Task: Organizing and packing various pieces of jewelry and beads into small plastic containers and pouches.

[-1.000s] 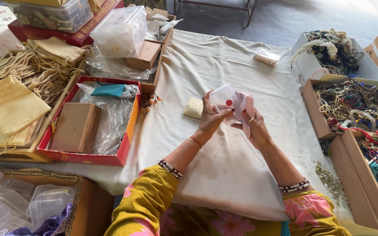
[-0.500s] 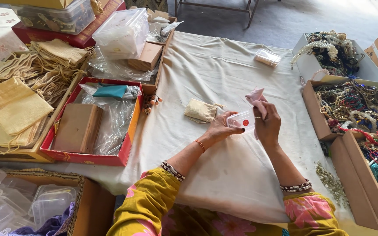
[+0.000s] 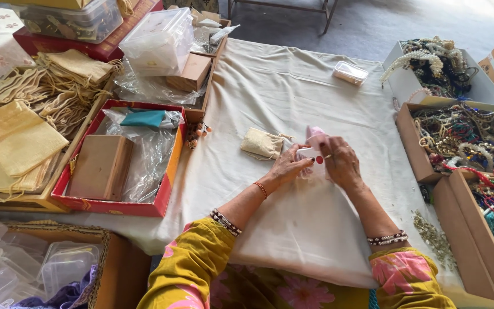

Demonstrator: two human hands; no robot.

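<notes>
My left hand (image 3: 289, 167) and my right hand (image 3: 341, 162) meet low over the cream cloth (image 3: 270, 91), both gripping a small clear plastic box (image 3: 310, 155) with a red dot on it. A piece of pink tissue (image 3: 315, 135) sticks up from the box behind my right fingers. A small beige drawstring pouch (image 3: 262, 143) lies on the cloth just left of my left hand. Much of the box is hidden by my fingers.
A red tray (image 3: 115, 205) with a brown box and plastic wrap sits left. Yellow pouches (image 3: 15, 137) pile at far left. Cardboard boxes of bead necklaces (image 3: 458, 137) line the right. A clear lidded box (image 3: 349, 72) lies at the back; empty plastic boxes (image 3: 7, 269) sit bottom left.
The box came down from in front of me to the cloth. The pink tissue, held high half a second ago, is now pressed down at the box by my right hand.
</notes>
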